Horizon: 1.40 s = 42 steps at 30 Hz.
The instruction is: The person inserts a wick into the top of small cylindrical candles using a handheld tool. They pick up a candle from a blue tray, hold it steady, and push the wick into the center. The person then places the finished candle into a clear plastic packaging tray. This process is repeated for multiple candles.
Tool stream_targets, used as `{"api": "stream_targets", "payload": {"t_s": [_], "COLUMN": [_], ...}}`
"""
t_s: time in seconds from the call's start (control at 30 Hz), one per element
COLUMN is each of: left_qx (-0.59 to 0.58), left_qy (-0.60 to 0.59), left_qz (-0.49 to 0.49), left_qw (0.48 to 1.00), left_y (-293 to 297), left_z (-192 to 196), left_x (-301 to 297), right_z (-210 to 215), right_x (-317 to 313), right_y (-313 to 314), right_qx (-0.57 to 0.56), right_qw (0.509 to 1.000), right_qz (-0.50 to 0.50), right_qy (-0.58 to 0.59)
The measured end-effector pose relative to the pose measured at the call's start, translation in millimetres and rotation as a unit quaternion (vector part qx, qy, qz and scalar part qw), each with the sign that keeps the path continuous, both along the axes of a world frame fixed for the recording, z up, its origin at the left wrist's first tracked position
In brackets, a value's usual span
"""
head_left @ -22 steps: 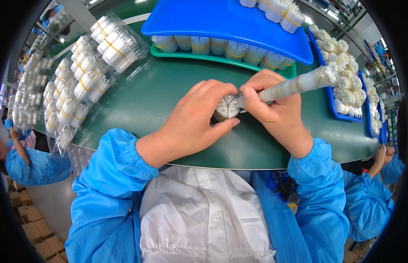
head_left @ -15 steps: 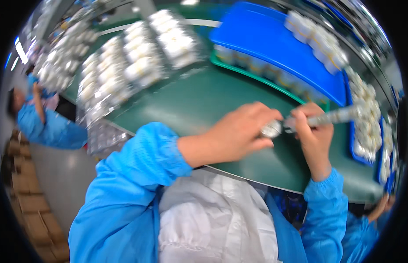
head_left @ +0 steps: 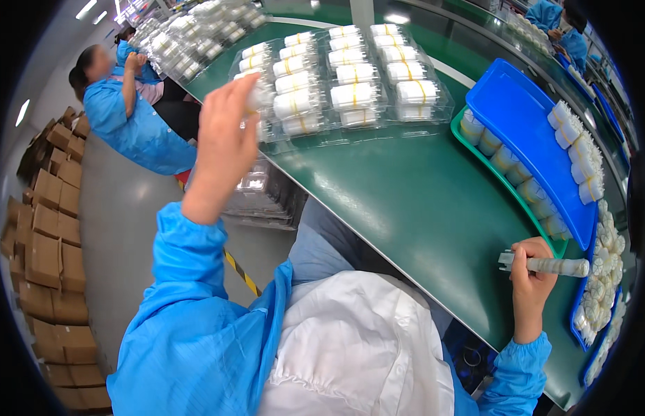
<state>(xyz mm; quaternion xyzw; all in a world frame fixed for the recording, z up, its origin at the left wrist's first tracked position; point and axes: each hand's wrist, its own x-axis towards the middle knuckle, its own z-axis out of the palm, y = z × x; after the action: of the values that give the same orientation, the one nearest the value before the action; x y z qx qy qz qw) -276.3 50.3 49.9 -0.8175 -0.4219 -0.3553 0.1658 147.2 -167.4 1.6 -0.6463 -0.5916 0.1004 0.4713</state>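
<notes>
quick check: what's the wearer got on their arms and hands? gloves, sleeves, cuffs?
No gloves: both the left hand and the right hand are bare. Each forearm is covered by a bright blue smock sleeve, left sleeve and right sleeve, loose and creased, gathered into an elastic cuff at the wrist. No watch, rings or markings visible. A white apron front covers the chest.

Two hands are at work: the left hand point(head_left: 225, 139) raised, the right hand point(head_left: 534, 277) low on the table. One tube point(head_left: 547, 265) sits in the right hand. One blue tray point(head_left: 527, 132) lies beyond the right hand, and one green tray point(head_left: 468, 142) shows under it. Clear packs point(head_left: 353, 76) beside the left hand hold about sixteen white bundles. Two other people point(head_left: 121, 118) sit beyond the left hand.
</notes>
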Motion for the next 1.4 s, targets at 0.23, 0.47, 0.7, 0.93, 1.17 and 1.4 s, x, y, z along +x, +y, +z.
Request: {"api": "stream_targets", "payload": {"t_s": [0.23,0.47,0.7,0.93,1.17,1.4], "left_qx": [-0.122,0.020,-0.245,-0.385,-0.316,-0.255], "left_qy": [0.039,-0.275,-0.079,0.048,-0.007,-0.016], "left_qz": [-0.032,0.055,0.252,0.277,0.314,0.273], "left_qw": [0.991,0.960,0.933,0.879,0.895,0.927], "left_y": [37,26,67,62,59,68], "left_z": [-22,-25,-243,-328,-326,-300], "left_x": [-63,-79,-157,-142,-124,-136], "right_z": [0,-2,-5,-15,-17,-13], "right_x": [-10,-7,-7,3,2,-2], "right_y": [4,2,7,7,9,7], "right_qx": [0.016,0.010,-0.001,-0.053,-0.062,-0.056], "right_qw": [0.999,0.998,0.997,0.998,0.998,0.998], "right_qz": [0.018,0.013,0.025,-0.011,-0.033,-0.014], "right_qy": [-0.046,-0.066,-0.080,-0.017,-0.005,-0.024]}}
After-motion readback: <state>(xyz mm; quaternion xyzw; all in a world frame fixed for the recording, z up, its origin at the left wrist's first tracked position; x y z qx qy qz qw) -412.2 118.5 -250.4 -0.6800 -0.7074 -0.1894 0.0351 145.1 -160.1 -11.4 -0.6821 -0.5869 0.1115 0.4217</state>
